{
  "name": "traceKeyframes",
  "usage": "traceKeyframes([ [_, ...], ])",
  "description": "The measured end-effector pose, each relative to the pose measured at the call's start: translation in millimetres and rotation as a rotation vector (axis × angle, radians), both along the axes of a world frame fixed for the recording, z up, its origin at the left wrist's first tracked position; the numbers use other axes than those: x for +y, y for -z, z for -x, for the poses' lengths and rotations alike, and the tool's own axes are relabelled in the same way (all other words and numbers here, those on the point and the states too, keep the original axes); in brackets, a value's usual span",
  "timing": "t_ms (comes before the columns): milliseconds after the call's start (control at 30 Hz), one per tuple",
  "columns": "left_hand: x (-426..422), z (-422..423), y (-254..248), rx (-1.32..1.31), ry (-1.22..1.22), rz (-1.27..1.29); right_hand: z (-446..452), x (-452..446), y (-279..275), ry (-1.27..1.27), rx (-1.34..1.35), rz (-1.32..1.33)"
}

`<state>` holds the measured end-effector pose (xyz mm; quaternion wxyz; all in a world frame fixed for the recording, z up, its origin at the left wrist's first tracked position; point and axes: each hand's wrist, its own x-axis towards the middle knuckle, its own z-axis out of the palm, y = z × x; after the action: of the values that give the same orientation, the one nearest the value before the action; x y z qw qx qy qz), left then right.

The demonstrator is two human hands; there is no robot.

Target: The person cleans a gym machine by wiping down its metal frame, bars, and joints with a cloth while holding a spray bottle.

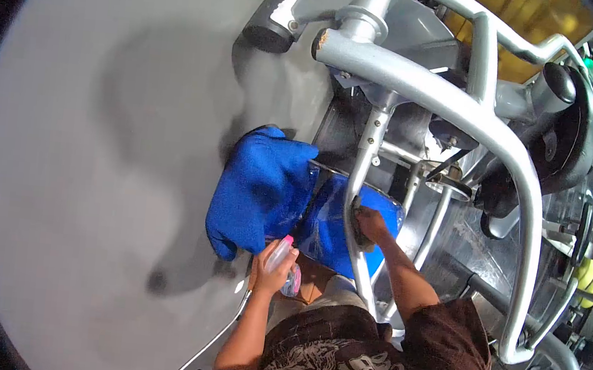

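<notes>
My left hand (270, 276) is closed around a clear plastic bottle (278, 256) with a pink top, low at the centre. My right hand (372, 224) is closed on a dark, greyish pad (360, 240), pressed against an upright silver tube (359, 173) of a gym machine. Whether the pad is a sponge or a folded rag, I cannot tell. Behind both hands is a shiny blue surface (328, 227) with a dark gap across it. A blue cloth (257, 185) is draped over its left side, just beyond my left hand.
The machine's thick curved silver frame (454, 104) arches over the right side, beside my right arm. A black-ended roller (273, 22) juts out at the top. Grey floor (95, 201) spreads to the left. A thin white cable (214, 337) runs near my left forearm. More gym equipment stands at far right.
</notes>
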<state>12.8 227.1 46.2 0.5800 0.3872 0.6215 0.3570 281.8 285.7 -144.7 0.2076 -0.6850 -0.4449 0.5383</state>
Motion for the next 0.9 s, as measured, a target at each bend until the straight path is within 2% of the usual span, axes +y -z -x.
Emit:
traceKeyframes([
  [67, 12, -9, -2, 0.021, 0.065, -0.041, -18, 11, 0, 0.071, 0.033, -0.018],
  [133, 24, -16, -7, 0.095, 0.135, -0.074, -35, 33, 34, 0.375, 0.177, -0.077],
  [233, 43, -27, -12, 0.148, 0.166, -0.064, -30, 70, 24, 0.649, 0.214, -0.098],
  [300, 52, -34, -13, 0.202, 0.167, -0.08, -24, 80, 30, 0.456, 0.058, -0.088],
  [333, 57, -39, -17, 0.208, 0.162, -0.072, -11, 80, 65, 0.399, 0.012, -0.142],
  [400, 62, -45, -18, 0.198, 0.154, -0.08, 6, 65, 60, 0.18, -0.172, -0.246],
  [433, 63, -47, -14, 0.181, 0.15, -0.095, 11, 58, 41, 0.22, -0.101, -0.163],
  [500, 65, -51, -13, 0.149, 0.146, -0.1, 0, 42, 44, -0.626, -0.519, -0.096],
  [533, 66, -55, -14, 0.135, 0.141, -0.089, -7, 20, 37, -0.396, -0.252, 0.032],
  [567, 69, -58, -14, 0.12, 0.132, -0.082, -14, 1, 6, -0.167, 0.014, 0.149],
  [667, 69, -60, -11, 0.145, 0.175, -0.132, -34, -33, -30, 0.1, 0.306, 0.231],
  [733, 66, -60, -11, 0.14, 0.195, -0.114, -48, -53, 47, 0.128, 0.276, 0.026],
  [767, 68, -61, -12, 0.137, 0.206, -0.111, -49, -48, 54, 0.142, 0.259, -0.082],
  [800, 67, -63, -15, 0.134, 0.206, -0.13, -48, -43, 63, 0.249, 0.257, -0.067],
  [867, 64, -65, -13, 0.142, 0.211, -0.139, -33, 7, 31, 0.466, 0.256, -0.04],
  [900, 61, -65, -12, 0.148, 0.211, -0.141, -30, 29, 29, 0.436, 0.141, -0.167],
])
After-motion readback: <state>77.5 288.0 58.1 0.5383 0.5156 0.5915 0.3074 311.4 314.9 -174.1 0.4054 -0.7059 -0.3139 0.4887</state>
